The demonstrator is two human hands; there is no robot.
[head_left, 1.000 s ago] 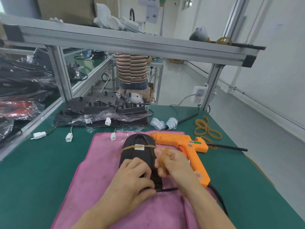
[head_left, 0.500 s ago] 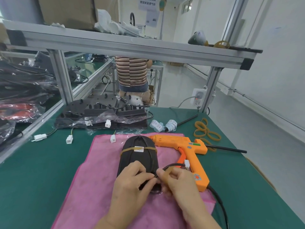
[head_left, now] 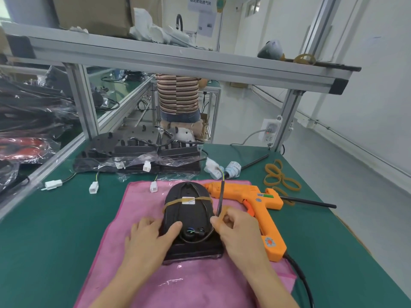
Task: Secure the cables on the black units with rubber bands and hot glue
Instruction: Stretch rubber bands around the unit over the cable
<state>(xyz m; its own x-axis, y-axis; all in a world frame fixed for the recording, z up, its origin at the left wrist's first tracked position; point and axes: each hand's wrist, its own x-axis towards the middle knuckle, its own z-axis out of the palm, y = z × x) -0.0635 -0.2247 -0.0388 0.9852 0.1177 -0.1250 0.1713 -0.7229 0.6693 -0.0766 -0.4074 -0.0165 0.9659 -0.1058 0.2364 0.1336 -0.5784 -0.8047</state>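
A black oval unit (head_left: 189,216) lies on a pink cloth (head_left: 142,274), with one tan rubber band (head_left: 175,202) stretched across its far half. My left hand (head_left: 149,238) grips the unit's left edge, thumb on top. My right hand (head_left: 238,234) pinches the unit's black cable (head_left: 220,196), which stands up and points away from me, and a tan rubber band loops around its fingers. The cable curves round the unit's near end. An orange hot glue gun (head_left: 260,210) lies on the cloth just right of my right hand.
Several loose rubber bands (head_left: 281,177) lie at the far right of the green mat. More black units (head_left: 138,154) in plastic wrap with white connectors (head_left: 146,166) sit behind the cloth. Two label rolls (head_left: 232,170), a black rod (head_left: 311,202) and an aluminium frame post (head_left: 287,121) stand beyond.
My right hand drew the cable from a loop at the unit's near end up to point away from me. My left hand shifted to the unit's left edge.
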